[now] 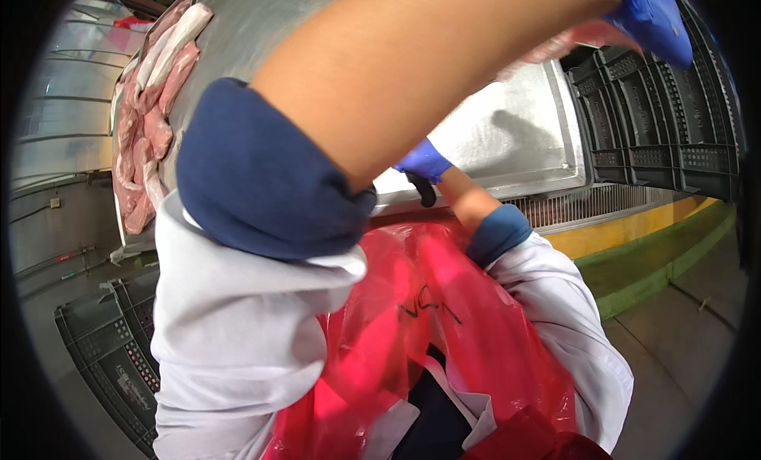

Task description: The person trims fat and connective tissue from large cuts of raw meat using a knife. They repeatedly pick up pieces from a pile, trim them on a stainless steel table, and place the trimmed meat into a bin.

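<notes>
My left arm reaches across the upper part of the view, largely covering the work surface. At its end my left hand (656, 24), in a blue glove, is closed on a pale pink piece of meat (598, 34), partly behind the forearm and blurred. My right hand (426, 160), also blue-gloved, is near my body at the metal tray's close edge. It grips a black-handled tool (424, 192); only the curved handle end shows, and the rest is hidden. The bright metal tray (547, 163) lies between the hands, with a shadow on it.
Several long meat pieces (154, 103) lie along the left side of the metal table (238, 24). Stacked black crates (654, 103) stand at the right, beside the tray. Another dark crate (107, 357) is at lower left. A yellow and green ledge (650, 254) runs below the tray.
</notes>
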`<state>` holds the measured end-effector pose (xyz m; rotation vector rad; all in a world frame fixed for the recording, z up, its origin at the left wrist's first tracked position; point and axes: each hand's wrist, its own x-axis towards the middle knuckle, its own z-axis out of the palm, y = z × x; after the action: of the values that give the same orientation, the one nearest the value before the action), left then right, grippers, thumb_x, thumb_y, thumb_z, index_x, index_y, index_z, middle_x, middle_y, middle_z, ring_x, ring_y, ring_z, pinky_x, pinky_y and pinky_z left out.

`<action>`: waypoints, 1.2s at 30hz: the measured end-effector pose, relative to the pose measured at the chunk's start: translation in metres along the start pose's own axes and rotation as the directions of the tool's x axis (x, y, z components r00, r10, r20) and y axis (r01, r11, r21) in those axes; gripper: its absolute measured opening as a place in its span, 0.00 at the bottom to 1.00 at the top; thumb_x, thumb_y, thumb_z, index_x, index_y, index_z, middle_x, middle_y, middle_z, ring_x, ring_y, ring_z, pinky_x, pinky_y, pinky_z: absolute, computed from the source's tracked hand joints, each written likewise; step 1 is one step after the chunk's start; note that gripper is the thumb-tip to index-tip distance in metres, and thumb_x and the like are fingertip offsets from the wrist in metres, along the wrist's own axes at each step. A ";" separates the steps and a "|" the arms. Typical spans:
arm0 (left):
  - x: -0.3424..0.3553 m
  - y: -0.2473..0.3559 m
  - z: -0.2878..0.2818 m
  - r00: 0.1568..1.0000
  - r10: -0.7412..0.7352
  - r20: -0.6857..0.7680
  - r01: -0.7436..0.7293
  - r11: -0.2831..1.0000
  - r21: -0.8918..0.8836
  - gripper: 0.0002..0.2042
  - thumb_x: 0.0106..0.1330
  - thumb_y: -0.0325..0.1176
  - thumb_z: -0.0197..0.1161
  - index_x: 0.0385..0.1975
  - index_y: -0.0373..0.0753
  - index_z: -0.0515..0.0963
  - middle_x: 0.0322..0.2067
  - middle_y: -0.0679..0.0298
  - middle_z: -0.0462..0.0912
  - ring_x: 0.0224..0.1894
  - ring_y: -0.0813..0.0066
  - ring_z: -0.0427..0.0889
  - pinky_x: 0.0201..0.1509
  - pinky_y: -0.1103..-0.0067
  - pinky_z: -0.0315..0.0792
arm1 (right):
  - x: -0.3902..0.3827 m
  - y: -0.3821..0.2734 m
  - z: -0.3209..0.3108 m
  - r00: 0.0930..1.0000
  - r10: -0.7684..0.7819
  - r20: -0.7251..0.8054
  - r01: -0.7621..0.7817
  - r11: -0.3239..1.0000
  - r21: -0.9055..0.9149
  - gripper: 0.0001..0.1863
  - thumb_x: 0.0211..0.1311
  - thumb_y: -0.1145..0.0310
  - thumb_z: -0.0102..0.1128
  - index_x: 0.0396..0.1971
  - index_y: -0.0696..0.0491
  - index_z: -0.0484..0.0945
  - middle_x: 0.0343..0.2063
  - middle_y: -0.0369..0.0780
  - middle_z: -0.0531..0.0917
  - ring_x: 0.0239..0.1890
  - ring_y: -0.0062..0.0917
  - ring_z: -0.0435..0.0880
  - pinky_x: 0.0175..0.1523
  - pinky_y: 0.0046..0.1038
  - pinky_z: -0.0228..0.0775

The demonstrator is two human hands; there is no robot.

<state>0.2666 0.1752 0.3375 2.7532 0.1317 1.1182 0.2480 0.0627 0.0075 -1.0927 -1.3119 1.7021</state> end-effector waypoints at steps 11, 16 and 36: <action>-0.294 -0.142 0.091 0.484 -0.715 0.504 0.722 0.652 0.232 0.31 0.66 0.51 0.63 0.61 0.34 0.67 0.58 0.46 0.74 0.61 0.52 0.74 0.66 0.64 0.68 | -0.015 0.003 -0.230 0.748 0.032 -0.663 -0.211 0.958 -0.193 0.44 0.64 0.71 0.52 0.77 0.32 0.44 0.25 0.42 0.82 0.21 0.25 0.81 0.27 0.29 0.77; -0.344 -0.108 0.137 0.539 -0.768 0.346 0.721 0.633 0.282 0.24 0.66 0.44 0.59 0.57 0.35 0.69 0.54 0.47 0.73 0.56 0.45 0.72 0.60 0.59 0.68 | -0.066 0.024 -0.169 0.745 0.145 -0.651 -0.293 0.948 -0.124 0.45 0.62 0.75 0.50 0.77 0.34 0.44 0.22 0.41 0.81 0.21 0.23 0.81 0.28 0.28 0.76; -0.337 -0.108 0.149 0.619 -0.738 0.268 0.670 0.675 0.309 0.14 0.65 0.36 0.56 0.45 0.33 0.72 0.44 0.44 0.74 0.46 0.43 0.74 0.50 0.55 0.69 | -0.119 0.063 -0.061 0.805 -0.134 -0.578 -0.042 0.959 -0.281 0.47 0.59 0.80 0.52 0.78 0.48 0.42 0.48 0.44 0.78 0.28 0.22 0.80 0.32 0.25 0.77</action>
<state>0.1275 0.2151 -0.0180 2.5510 1.2083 0.3578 0.3476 -0.0361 -0.0384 -1.5854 -1.1618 1.0063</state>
